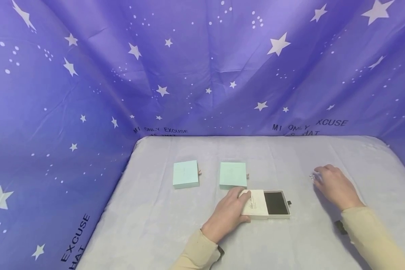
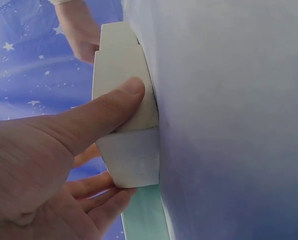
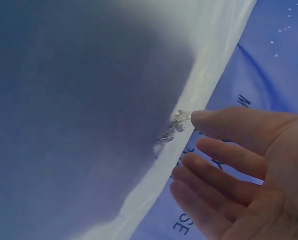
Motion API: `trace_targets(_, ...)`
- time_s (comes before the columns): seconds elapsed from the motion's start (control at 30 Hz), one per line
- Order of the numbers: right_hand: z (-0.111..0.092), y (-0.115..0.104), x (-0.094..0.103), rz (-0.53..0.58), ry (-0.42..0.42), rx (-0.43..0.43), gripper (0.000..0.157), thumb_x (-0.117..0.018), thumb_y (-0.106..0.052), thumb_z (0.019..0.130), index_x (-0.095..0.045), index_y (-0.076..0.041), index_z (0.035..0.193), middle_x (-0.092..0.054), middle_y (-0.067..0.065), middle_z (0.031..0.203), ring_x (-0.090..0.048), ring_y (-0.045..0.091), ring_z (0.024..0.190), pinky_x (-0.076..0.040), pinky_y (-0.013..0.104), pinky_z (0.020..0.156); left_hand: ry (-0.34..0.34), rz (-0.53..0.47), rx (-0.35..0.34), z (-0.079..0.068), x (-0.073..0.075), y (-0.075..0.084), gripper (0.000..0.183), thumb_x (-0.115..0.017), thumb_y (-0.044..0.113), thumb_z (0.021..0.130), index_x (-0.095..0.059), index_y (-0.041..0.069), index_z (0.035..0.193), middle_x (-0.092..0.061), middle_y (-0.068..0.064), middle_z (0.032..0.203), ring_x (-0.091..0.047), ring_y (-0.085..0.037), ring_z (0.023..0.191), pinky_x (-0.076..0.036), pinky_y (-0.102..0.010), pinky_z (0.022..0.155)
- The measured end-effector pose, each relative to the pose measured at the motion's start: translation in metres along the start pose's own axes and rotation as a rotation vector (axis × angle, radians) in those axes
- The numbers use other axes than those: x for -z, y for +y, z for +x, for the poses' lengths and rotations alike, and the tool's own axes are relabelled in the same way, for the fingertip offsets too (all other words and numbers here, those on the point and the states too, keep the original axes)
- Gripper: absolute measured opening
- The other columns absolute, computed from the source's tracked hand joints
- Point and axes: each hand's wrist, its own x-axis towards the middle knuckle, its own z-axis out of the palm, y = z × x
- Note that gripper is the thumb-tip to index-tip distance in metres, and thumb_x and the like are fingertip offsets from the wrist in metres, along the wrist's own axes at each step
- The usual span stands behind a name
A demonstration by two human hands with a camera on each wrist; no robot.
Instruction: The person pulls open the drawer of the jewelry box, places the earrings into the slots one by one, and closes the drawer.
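A cream slide-out box (image 1: 256,212) lies on the table, its drawer (image 1: 276,203) pulled out to the right and showing a black lining. My left hand (image 1: 225,214) grips the sleeve of this box from its left end. In the left wrist view the thumb (image 2: 131,90) presses one side of the box, with the other fingers around the far side. Farther right, a small silvery piece of jewelry (image 3: 172,129) lies on the cloth. My right hand (image 1: 335,187) hovers beside it, fingers loosely bent and the thumb tip (image 3: 201,119) right at the jewelry.
Two mint-green boxes (image 1: 185,175) (image 1: 233,175) with small ribbon tabs stand behind the cream box, the right one close to my left hand. A pale cloth (image 1: 148,225) covers the table. Purple star-print curtains (image 1: 202,67) enclose the back and sides.
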Motion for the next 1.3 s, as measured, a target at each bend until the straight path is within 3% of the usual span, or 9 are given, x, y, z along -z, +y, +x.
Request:
trace_targets(0.2, 0.005, 0.007, -0.003, -0.036, 0.005, 0.039, 0.022, -0.070, 0.003, 0.077, -0.066, 0.013, 0.097, -0.063, 0.032, 0.088, -0.061, 0.050, 0.080, -0.050, 0.063, 0.075, -0.013, -0.008, 0.015, 0.001, 0.001, 0.000, 0.081, -0.079, 0.042, 0.073, -0.051, 0.012, 0.143, -0.049, -0.008, 0.147, -0.045, -0.019, 0.137, -0.041, -0.027, 0.111)
trace_targets(0.4, 0.002, 0.011, -0.007, -0.022, -0.061, -0.001, 0.021, -0.069, 0.003, 0.078, -0.068, 0.013, 0.096, -0.064, 0.035, 0.093, -0.061, 0.054, 0.087, -0.049, 0.065, 0.080, -0.028, 0.006, 0.004, 0.001, -0.002, -0.001, 0.081, -0.079, 0.043, 0.073, -0.051, 0.014, 0.143, -0.048, -0.006, 0.147, -0.043, -0.017, 0.138, -0.041, -0.026, 0.110)
trace_targets(0.73, 0.010, 0.010, -0.009, 0.025, -0.060, 0.018, 0.028, -0.071, -0.004, 0.082, -0.066, 0.011, 0.104, -0.065, 0.033, 0.098, -0.061, 0.053, 0.091, -0.047, 0.066, 0.080, -0.002, 0.027, -0.014, 0.001, -0.002, -0.002, 0.080, -0.079, 0.044, 0.073, -0.051, 0.015, 0.143, -0.048, -0.007, 0.146, -0.044, -0.017, 0.137, -0.042, -0.026, 0.109)
trace_targets(1.03, 0.015, 0.005, -0.009, 0.030, -0.049, 0.014, 0.023, -0.070, 0.000, 0.080, -0.068, 0.012, 0.100, -0.065, 0.035, 0.101, -0.060, 0.055, 0.094, -0.046, 0.066, 0.083, -0.007, 0.020, -0.003, -0.002, 0.001, -0.002, 0.080, -0.078, 0.044, 0.073, -0.052, 0.014, 0.143, -0.048, -0.008, 0.146, -0.044, -0.017, 0.137, -0.042, -0.026, 0.109)
trace_targets(1.3, 0.016, 0.007, -0.010, 0.047, -0.023, -0.003, 0.017, -0.069, 0.003, 0.080, -0.069, 0.009, 0.096, -0.066, 0.034, 0.100, -0.060, 0.056, 0.093, -0.046, 0.067, 0.081, 0.015, 0.058, -0.037, -0.001, -0.002, -0.004, 0.081, -0.079, 0.046, 0.073, -0.052, 0.014, 0.142, -0.049, -0.008, 0.145, -0.044, -0.017, 0.136, -0.042, -0.025, 0.108)
